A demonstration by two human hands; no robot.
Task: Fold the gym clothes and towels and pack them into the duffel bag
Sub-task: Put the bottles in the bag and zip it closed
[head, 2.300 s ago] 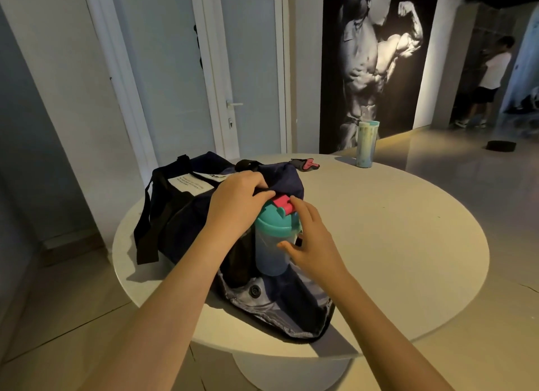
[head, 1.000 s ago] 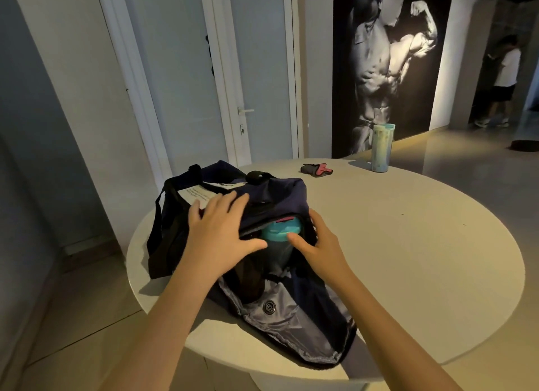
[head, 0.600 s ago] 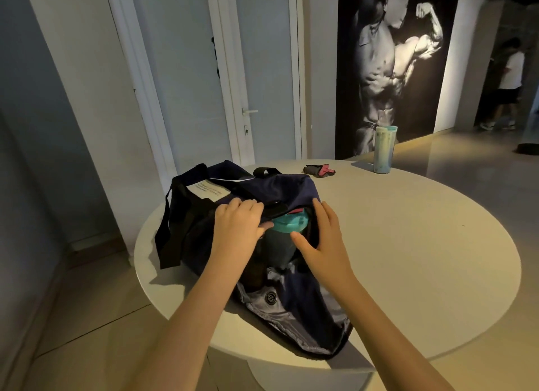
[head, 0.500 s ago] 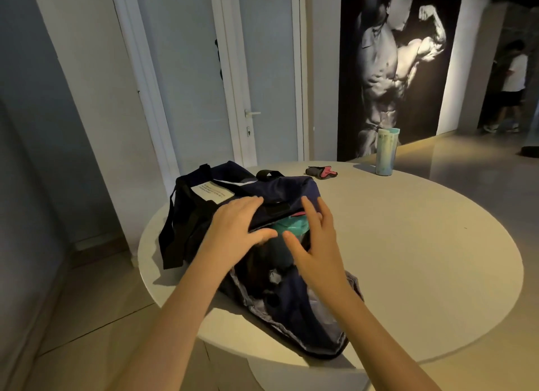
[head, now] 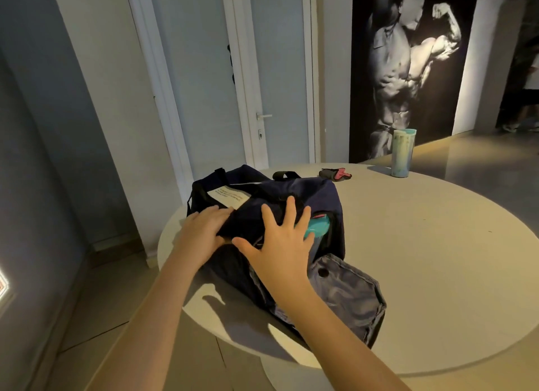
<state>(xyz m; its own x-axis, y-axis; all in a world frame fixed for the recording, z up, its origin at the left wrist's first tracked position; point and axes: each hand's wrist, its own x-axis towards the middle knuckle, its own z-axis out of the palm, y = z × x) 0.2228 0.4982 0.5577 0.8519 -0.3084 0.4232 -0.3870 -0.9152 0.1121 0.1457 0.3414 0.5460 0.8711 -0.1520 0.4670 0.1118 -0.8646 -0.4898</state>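
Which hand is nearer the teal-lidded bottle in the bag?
Right. The right hand lies spread on the navy fabric duffel bag, fingertips beside the teal-lidded bottle; the left hand presses the bag farther left, by its white label.

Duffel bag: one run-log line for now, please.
duffel bag: on table, end flap open; shaker bottle: inside, teal lid showing; left hand: flat on bag; right hand: spread over opening
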